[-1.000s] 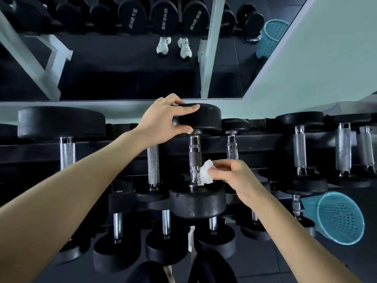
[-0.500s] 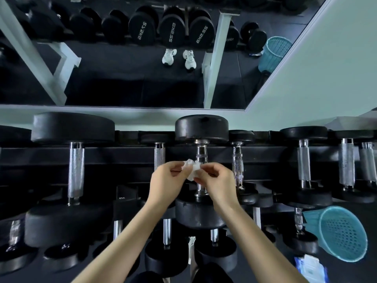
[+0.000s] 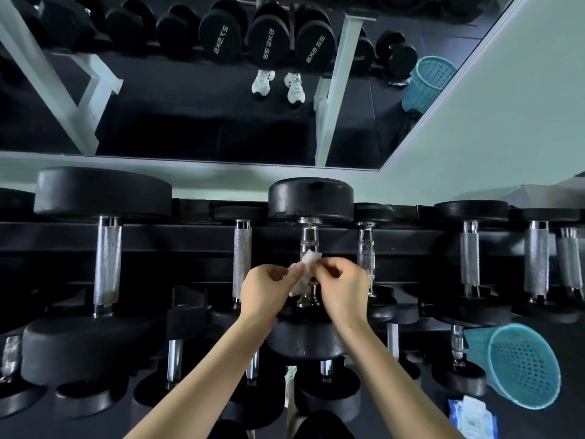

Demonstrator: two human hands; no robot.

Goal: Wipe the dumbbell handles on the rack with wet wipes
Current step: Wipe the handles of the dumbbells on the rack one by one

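Left of the left hand: a knurled handle on the rack, untouched.

Left hand: fingers curled, thumb and fingertips pinching the left edge of the wet wipe.

Wet wipe: small and crumpled, stretched between the two hands, in front of the centre dumbbell handle. Whether it touches the metal cannot be told.

Right hand: also curled, pinching the wipe's right edge. Just right of it is a thinner handle. Well off to the right and below are a teal basket and a wipes pack.

Judgement: the wipe is being opened or refolded between passes.

Risks:
1. The hands pull on opposite edges, and too hard a pull may tear the thin, wet sheet.
2. Both grips are on narrow margins. A slip would drop the wipe among the lower dumbbells.
3. A bunched wipe offers little clean face, so it could smear the knurling rather than clean it.
4. Neither hand steadies the dumbbell, and a firm stroke could roll it.
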